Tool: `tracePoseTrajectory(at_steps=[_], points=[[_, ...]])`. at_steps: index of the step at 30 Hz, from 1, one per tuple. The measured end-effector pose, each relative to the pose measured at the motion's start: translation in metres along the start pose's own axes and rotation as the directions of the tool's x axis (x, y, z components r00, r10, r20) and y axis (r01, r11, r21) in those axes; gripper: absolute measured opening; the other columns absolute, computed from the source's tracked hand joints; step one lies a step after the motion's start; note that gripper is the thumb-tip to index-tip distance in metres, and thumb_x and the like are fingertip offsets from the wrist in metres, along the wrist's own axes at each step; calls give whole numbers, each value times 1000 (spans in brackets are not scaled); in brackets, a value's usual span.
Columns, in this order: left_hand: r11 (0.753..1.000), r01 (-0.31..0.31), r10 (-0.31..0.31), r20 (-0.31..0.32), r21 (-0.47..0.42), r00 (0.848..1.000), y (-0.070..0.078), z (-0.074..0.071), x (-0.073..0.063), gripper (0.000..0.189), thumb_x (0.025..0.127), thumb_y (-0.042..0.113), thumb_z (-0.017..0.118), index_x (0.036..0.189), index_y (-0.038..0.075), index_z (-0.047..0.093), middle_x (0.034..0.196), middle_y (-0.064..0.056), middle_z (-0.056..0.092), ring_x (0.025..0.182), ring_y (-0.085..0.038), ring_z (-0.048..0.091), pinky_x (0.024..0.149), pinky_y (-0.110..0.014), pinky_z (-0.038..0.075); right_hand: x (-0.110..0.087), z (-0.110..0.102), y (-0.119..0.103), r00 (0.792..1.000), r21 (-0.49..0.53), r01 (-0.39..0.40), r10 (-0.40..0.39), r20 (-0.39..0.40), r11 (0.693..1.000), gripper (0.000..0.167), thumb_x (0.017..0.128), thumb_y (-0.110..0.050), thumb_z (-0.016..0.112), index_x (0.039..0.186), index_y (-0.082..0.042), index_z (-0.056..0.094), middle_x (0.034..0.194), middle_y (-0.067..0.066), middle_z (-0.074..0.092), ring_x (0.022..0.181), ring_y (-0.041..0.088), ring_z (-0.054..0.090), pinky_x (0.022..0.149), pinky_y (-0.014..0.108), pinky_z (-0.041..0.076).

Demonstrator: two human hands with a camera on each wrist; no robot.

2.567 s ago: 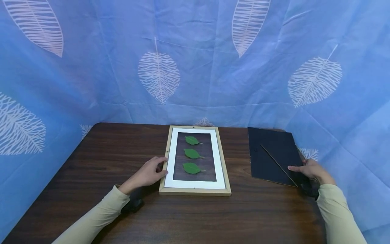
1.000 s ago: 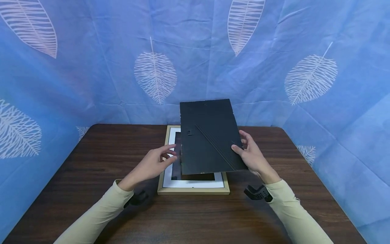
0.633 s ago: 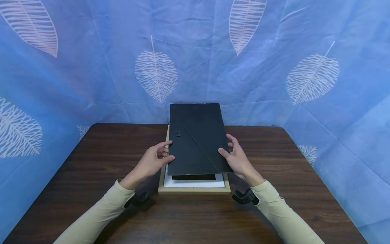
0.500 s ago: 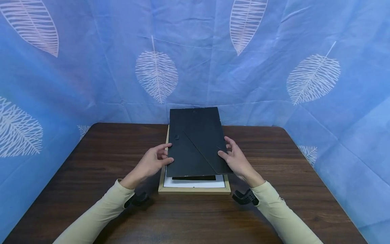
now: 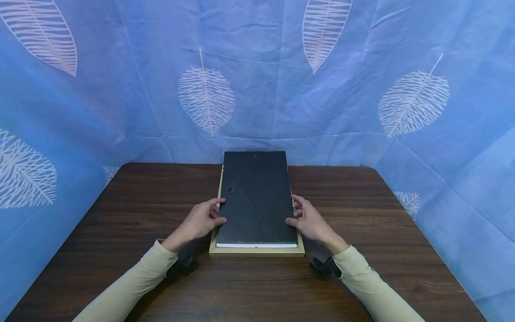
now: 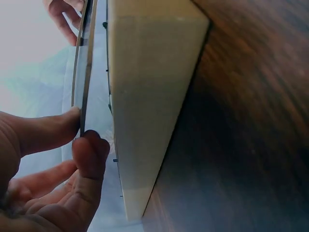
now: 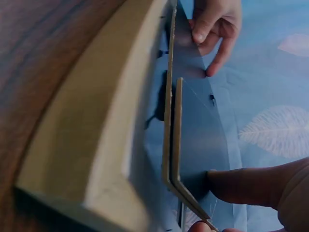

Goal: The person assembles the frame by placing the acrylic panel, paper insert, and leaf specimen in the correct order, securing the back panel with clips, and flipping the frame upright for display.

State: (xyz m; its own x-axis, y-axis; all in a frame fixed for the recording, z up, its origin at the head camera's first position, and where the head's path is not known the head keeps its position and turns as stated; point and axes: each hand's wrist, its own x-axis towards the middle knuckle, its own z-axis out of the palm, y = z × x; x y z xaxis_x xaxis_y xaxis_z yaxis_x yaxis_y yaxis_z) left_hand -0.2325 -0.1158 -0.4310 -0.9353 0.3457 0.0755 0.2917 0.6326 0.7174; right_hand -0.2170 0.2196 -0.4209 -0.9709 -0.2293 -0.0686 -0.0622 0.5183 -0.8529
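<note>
A black backing board (image 5: 257,201) lies over a light wooden picture frame (image 5: 257,252) in the head view. A strip of white mat (image 5: 256,245) shows along the near side; the green leaves are hidden. With thumb and fingers my left hand (image 5: 202,219) pinches the board's left edge. My right hand (image 5: 313,221) pinches the right edge. Both wrist views show a gap between the board (image 6: 87,63) and the wooden frame (image 6: 149,92). From the right wrist, the board's folded stand flap (image 7: 177,130) shows against its back, and small dark tabs stick out of the frame's inner side.
The frame rests on a dark wood table (image 5: 161,192) with rounded far corners. Behind and to both sides hangs a blue cloth (image 5: 257,89) printed with white leaves. A black wrist device (image 5: 325,267) is strapped under the right sleeve.
My right hand has brought the board from the table's right side over the frame. My left hand has left the frame's side and taken the board's left edge. Both hands have lowered it.
</note>
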Motion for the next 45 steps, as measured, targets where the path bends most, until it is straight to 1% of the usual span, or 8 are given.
tracePoseTrajectory(at_steps=[5,13,18,24,30,35,41,45], points=[[999,7,-9,30,52,1000,2,2,-2,58,92,8,76,145,3,54,108,-11,67,90,-18,67,81,-41,56,-2,5,6,1000,-82,-13,13,-12,997,74,97,0,66,158,5,24,128,17,42,96,23,45,78,35,42],[996,-23,17,67,88,998,5,4,-5,58,92,8,76,145,-1,53,87,-2,65,72,-11,57,65,-30,48,-7,10,7,1000,-194,-21,16,-25,981,71,97,-4,68,156,5,30,118,13,44,90,22,44,80,38,40],[978,-51,36,80,202,996,10,6,-7,57,94,12,75,145,-2,54,80,1,58,73,-19,57,64,-32,46,-10,13,4,998,-284,-6,-10,-55,959,67,95,-6,70,153,6,38,114,12,47,89,21,44,83,40,40],[931,-115,92,83,347,992,13,11,-13,48,95,14,74,137,-5,61,92,-6,56,71,-20,53,59,-30,42,-11,15,3,997,-334,-5,-22,-79,943,59,94,-8,71,147,7,48,109,11,49,91,21,47,83,40,40],[913,-134,104,97,385,990,14,15,-15,44,97,15,71,134,-6,62,104,-12,53,59,-14,39,55,-26,33,-13,15,1,997,-404,12,-39,-60,915,47,97,-12,69,140,4,57,100,8,48,83,18,45,75,38,37],[912,-146,123,84,383,989,15,15,-15,42,96,15,73,130,-6,65,110,-12,53,67,-14,44,59,-28,38,-15,13,-1,997,-443,39,-66,-47,896,43,97,-12,70,135,6,61,101,9,49,82,18,45,74,37,38],[899,-142,124,70,414,990,11,15,-14,37,96,21,74,126,-1,69,124,-11,55,92,-23,54,80,-39,48,-14,10,-2,991,-437,93,-127,-48,895,50,94,-11,74,137,8,58,126,18,51,85,17,51,80,38,46],[912,-117,93,81,394,992,10,12,-11,36,98,24,71,128,3,68,139,-15,55,121,-36,54,99,-51,48,-12,5,-2,991,-431,121,-133,2,894,46,98,-18,69,137,4,59,112,15,54,73,16,45,72,37,40]])
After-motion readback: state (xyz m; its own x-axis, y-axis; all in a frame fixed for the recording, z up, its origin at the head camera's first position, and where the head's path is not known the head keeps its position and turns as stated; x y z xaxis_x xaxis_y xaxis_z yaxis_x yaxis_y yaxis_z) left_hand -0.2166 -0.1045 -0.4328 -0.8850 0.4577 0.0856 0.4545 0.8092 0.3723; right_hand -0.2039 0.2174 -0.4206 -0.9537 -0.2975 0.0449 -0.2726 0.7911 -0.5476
